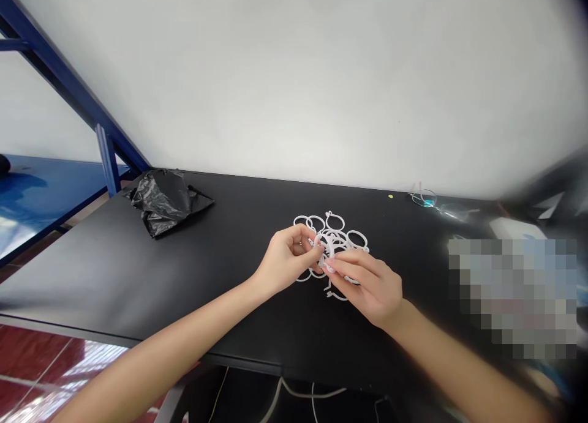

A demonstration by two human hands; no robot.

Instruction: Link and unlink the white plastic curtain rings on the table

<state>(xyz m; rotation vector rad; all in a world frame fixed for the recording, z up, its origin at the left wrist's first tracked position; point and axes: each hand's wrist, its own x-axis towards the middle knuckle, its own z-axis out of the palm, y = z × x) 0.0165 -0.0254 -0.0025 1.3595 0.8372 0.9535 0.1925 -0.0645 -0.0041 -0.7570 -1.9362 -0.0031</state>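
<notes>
A heap of white plastic rings [335, 232] lies near the middle of a black table [138, 276]. Both my hands meet just in front of the heap. My left hand [287, 258] pinches one white ring [327, 247] with thumb and fingertips. My right hand [367, 282] grips the same ring from the other side, fingers closed over it. Several loose rings spread out behind and beneath my fingers, partly hidden by them.
A crumpled black plastic bag [163, 199] lies at the table's back left. A small clear item [425, 198] sits at the back right by the white wall. A blue metal frame [108, 160] stands to the left. Cables [294, 392] hang under the front edge.
</notes>
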